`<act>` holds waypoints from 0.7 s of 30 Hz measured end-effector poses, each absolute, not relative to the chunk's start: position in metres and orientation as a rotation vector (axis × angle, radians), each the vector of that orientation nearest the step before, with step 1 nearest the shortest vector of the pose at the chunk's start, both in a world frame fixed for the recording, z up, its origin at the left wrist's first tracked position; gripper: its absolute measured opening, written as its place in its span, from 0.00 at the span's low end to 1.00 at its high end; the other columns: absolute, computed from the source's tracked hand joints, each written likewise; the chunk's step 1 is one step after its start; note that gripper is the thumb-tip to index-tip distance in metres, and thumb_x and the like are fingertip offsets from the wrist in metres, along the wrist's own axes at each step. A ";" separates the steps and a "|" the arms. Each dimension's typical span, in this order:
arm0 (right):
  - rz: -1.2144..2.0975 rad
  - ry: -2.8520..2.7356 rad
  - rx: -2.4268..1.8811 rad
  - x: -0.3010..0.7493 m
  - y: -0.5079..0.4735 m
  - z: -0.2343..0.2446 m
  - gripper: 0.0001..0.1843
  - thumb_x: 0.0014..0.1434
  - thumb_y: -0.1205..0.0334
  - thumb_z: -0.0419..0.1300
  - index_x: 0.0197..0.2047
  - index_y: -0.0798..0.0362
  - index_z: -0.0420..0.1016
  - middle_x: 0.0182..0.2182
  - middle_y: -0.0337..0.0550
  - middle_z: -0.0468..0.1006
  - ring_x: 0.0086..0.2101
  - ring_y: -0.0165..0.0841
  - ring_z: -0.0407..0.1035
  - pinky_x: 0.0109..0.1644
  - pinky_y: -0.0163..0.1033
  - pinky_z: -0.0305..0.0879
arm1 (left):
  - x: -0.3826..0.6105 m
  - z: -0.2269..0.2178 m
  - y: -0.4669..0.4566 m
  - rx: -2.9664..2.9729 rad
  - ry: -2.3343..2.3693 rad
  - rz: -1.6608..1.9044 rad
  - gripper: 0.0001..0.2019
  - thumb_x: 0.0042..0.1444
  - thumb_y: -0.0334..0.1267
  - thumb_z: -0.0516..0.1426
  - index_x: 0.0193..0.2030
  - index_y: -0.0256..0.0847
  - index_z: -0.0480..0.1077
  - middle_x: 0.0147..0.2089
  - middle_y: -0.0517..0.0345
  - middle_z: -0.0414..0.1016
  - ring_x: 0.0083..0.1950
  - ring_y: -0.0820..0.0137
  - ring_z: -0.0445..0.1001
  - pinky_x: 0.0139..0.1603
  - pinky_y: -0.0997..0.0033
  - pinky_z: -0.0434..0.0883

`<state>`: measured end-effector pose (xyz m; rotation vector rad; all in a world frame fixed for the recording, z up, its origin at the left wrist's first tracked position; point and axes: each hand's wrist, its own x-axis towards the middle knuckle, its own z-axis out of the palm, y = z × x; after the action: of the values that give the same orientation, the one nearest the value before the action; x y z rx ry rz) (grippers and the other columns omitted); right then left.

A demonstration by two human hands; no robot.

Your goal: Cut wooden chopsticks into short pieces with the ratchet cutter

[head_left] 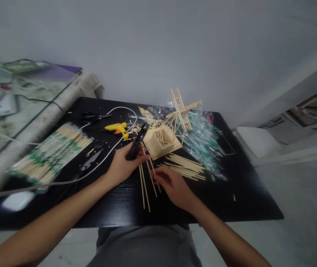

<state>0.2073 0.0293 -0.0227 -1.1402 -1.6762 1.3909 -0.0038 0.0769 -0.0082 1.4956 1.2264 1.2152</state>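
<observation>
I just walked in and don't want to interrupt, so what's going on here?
Someone is handling thin wooden sticks at a black table. Their left grip holds a dark object, too blurred to identify; their right grip is at the sticks, though whether it pinches them is unclear. Just beyond sits a small open-topped wooden box on a flat base, with a cross-shaped stick frame rising behind. A yellow glue gun lies to the left.
</observation>
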 end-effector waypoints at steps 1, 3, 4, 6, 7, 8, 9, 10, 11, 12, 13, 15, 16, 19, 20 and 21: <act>1.450 -1.619 -1.123 0.205 0.032 -0.022 0.03 0.68 0.62 0.60 0.42 0.49 0.75 0.40 0.43 0.83 0.41 0.37 0.80 0.49 0.43 0.77 | -0.002 -0.004 0.077 1.549 1.215 1.228 0.11 0.51 0.42 0.70 0.35 0.40 0.76 0.31 0.63 0.76 0.31 0.73 0.73 0.35 0.72 0.72; 1.506 -1.534 -1.093 0.202 0.037 -0.021 0.04 0.67 0.60 0.63 0.44 0.49 0.74 0.37 0.41 0.85 0.42 0.38 0.82 0.52 0.45 0.76 | 0.001 0.004 0.078 1.640 1.203 1.255 0.10 0.52 0.41 0.70 0.36 0.41 0.76 0.31 0.63 0.77 0.33 0.72 0.74 0.38 0.72 0.73; 1.513 -1.515 -1.075 0.201 0.039 -0.021 0.06 0.66 0.59 0.64 0.45 0.49 0.75 0.37 0.41 0.86 0.42 0.39 0.82 0.52 0.45 0.75 | 0.003 0.008 0.078 1.670 1.199 1.266 0.10 0.53 0.41 0.69 0.36 0.41 0.76 0.31 0.63 0.77 0.33 0.72 0.74 0.38 0.72 0.73; 1.490 -1.526 -1.047 0.202 0.045 -0.020 0.08 0.65 0.59 0.65 0.48 0.50 0.78 0.37 0.42 0.87 0.42 0.39 0.82 0.51 0.45 0.75 | 0.008 0.016 0.079 1.704 1.187 1.274 0.08 0.55 0.40 0.68 0.36 0.40 0.76 0.31 0.63 0.77 0.33 0.73 0.74 0.37 0.73 0.73; 1.465 -1.540 -1.039 0.202 0.048 -0.020 0.09 0.65 0.59 0.65 0.47 0.50 0.80 0.37 0.42 0.87 0.41 0.40 0.82 0.50 0.45 0.76 | 0.010 0.019 0.080 1.713 1.178 1.272 0.07 0.56 0.40 0.67 0.35 0.40 0.75 0.31 0.63 0.77 0.32 0.73 0.74 0.37 0.73 0.73; 1.436 -1.555 -1.038 0.203 0.050 -0.020 0.09 0.64 0.58 0.66 0.46 0.50 0.82 0.37 0.42 0.87 0.40 0.40 0.82 0.48 0.45 0.76 | 0.012 0.022 0.080 1.723 1.167 1.266 0.07 0.57 0.39 0.66 0.35 0.40 0.75 0.31 0.63 0.77 0.32 0.73 0.74 0.36 0.74 0.73; 1.400 -1.571 -1.043 0.204 0.053 -0.020 0.08 0.63 0.58 0.67 0.44 0.50 0.83 0.37 0.42 0.87 0.39 0.40 0.82 0.47 0.44 0.76 | 0.014 0.025 0.081 1.734 1.156 1.257 0.06 0.57 0.39 0.66 0.35 0.40 0.75 0.30 0.63 0.77 0.32 0.73 0.75 0.36 0.74 0.73; 1.355 -1.588 -1.056 0.205 0.056 -0.020 0.07 0.62 0.58 0.68 0.43 0.50 0.84 0.36 0.42 0.87 0.38 0.40 0.81 0.46 0.43 0.76 | 0.015 0.027 0.081 1.750 1.146 1.247 0.06 0.57 0.39 0.66 0.35 0.40 0.75 0.31 0.63 0.78 0.32 0.73 0.75 0.36 0.74 0.73; 1.301 -1.608 -1.073 0.206 0.058 -0.020 0.06 0.61 0.59 0.69 0.41 0.51 0.84 0.36 0.41 0.87 0.37 0.39 0.81 0.45 0.43 0.75 | 0.016 0.028 0.081 1.769 1.135 1.234 0.07 0.57 0.40 0.66 0.35 0.39 0.76 0.31 0.62 0.79 0.33 0.72 0.75 0.37 0.74 0.73; 1.247 -1.632 -1.090 0.206 0.060 -0.020 0.05 0.61 0.60 0.69 0.40 0.51 0.85 0.35 0.41 0.87 0.36 0.39 0.80 0.44 0.42 0.74 | 0.016 0.028 0.080 1.791 1.126 1.217 0.07 0.57 0.40 0.66 0.35 0.39 0.76 0.32 0.62 0.79 0.33 0.72 0.76 0.37 0.73 0.73; 1.194 -1.657 -1.107 0.207 0.061 -0.020 0.04 0.61 0.61 0.70 0.39 0.51 0.85 0.34 0.40 0.87 0.35 0.38 0.79 0.43 0.41 0.73 | 0.015 0.027 0.080 1.811 1.120 1.196 0.08 0.57 0.41 0.67 0.36 0.39 0.77 0.33 0.61 0.80 0.34 0.71 0.76 0.38 0.73 0.74; 1.101 -1.706 -1.120 0.208 0.063 -0.022 0.03 0.61 0.63 0.69 0.38 0.51 0.86 0.33 0.39 0.86 0.33 0.36 0.78 0.40 0.38 0.71 | 0.014 0.025 0.077 1.844 1.112 1.153 0.08 0.57 0.42 0.67 0.37 0.39 0.78 0.34 0.60 0.81 0.35 0.71 0.77 0.39 0.72 0.74; 1.061 -1.731 -1.115 0.208 0.063 -0.024 0.03 0.61 0.63 0.69 0.37 0.51 0.86 0.32 0.39 0.86 0.31 0.36 0.77 0.38 0.38 0.70 | 0.013 0.024 0.076 1.856 1.109 1.137 0.09 0.57 0.42 0.67 0.37 0.39 0.78 0.35 0.60 0.82 0.35 0.70 0.78 0.39 0.72 0.74; 0.947 -1.812 -1.082 0.208 0.062 -0.030 0.04 0.63 0.63 0.68 0.38 0.51 0.86 0.31 0.40 0.86 0.30 0.35 0.76 0.37 0.36 0.68 | 0.012 0.020 0.071 1.875 1.098 1.116 0.09 0.58 0.43 0.67 0.39 0.40 0.80 0.35 0.61 0.83 0.35 0.70 0.79 0.41 0.72 0.75; 0.924 -1.841 -1.074 0.208 0.061 -0.031 0.05 0.64 0.63 0.67 0.39 0.51 0.86 0.32 0.40 0.86 0.31 0.35 0.76 0.37 0.36 0.68 | 0.012 0.019 0.070 1.875 1.096 1.117 0.09 0.59 0.43 0.67 0.39 0.41 0.80 0.36 0.61 0.83 0.36 0.70 0.79 0.41 0.72 0.75; 0.912 -1.868 -1.070 0.208 0.061 -0.032 0.05 0.65 0.63 0.66 0.40 0.51 0.86 0.32 0.40 0.86 0.31 0.35 0.76 0.37 0.36 0.68 | 0.011 0.017 0.069 1.873 1.095 1.116 0.08 0.59 0.43 0.66 0.40 0.41 0.80 0.36 0.61 0.84 0.37 0.70 0.80 0.42 0.72 0.75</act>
<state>0.2081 0.0606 -0.0324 -1.0703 -1.8682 0.9118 0.0113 0.0688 0.0173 1.8729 1.0948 1.1157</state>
